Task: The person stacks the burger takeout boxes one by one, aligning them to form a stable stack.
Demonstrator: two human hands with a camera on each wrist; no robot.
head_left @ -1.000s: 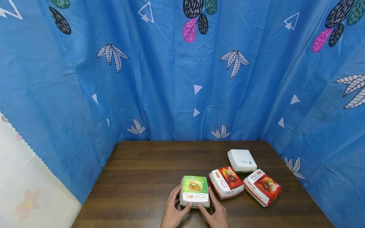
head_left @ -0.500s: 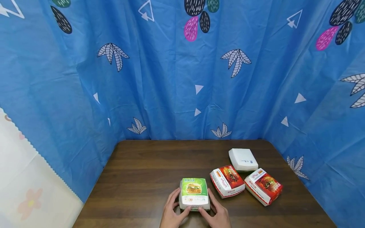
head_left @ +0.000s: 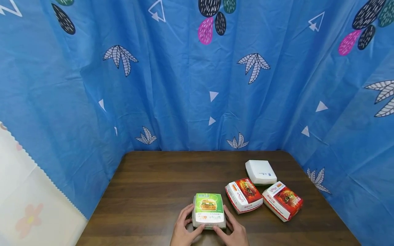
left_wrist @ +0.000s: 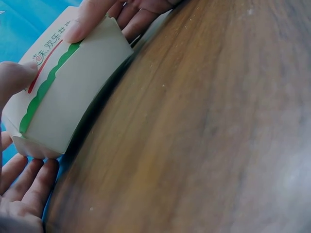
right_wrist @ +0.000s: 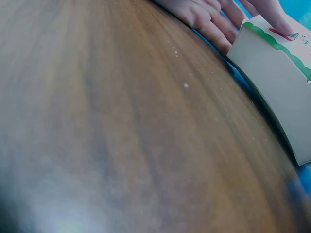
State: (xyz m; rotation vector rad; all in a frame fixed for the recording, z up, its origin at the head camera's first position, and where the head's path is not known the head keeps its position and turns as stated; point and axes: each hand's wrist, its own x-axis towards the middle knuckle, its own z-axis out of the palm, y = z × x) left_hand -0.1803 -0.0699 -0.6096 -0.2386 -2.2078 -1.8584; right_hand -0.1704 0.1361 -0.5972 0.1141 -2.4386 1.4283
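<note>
A green-and-white burger box (head_left: 208, 208) sits on the table near its front, with a burger picture on the lid. My left hand (head_left: 184, 227) holds its left side, thumb on the front edge and fingers bent along the side. On the opposite side my right hand (head_left: 235, 229) grips it in the same way. In the left wrist view the front wall of the burger box (left_wrist: 87, 87) shows a green wavy stripe, with both thumbs on its upper part. The right wrist view catches only part of the burger box (right_wrist: 277, 77).
To the right lie two red-and-white burger boxes, one nearer (head_left: 244, 195) and one farther right (head_left: 283, 201). Behind them a white box (head_left: 261, 172) rests on the brown wooden table (head_left: 154, 191). A blue curtain (head_left: 172, 85) hangs around the table's back and sides.
The green burger box has slid slightly toward me, with both hands moving along with it. Its gap to the nearer red box has widened a little. The other boxes stay put.
</note>
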